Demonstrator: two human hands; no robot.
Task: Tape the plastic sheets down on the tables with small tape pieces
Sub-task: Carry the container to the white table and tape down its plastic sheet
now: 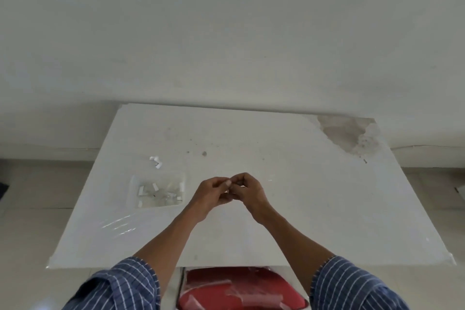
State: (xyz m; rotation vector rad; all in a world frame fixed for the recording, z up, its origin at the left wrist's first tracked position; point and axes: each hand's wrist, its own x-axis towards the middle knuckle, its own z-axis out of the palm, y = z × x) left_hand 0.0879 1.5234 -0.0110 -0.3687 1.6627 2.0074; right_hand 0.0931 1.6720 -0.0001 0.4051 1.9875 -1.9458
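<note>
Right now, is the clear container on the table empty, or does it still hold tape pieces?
Not empty: several small white tape pieces lie inside the clear container.

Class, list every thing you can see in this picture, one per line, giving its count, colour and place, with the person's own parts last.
table: one, white, centre, against the wall
plastic sheet: one, clear, over the table top
tray: one, transparent, left on the table
tape pieces: several, white, in the tray
loose tape pieces: a few, white, just beyond the tray
crumpled plastic: one, greyish clear, far right corner
seat: one, red, below the near edge
wall: one, white, behind
floor: pale tiles, both sides
left sleeve, right sleeve: blue, white-striped, bottom
left hand, right hand: together mid-table, pinching a small whitish bit
</note>
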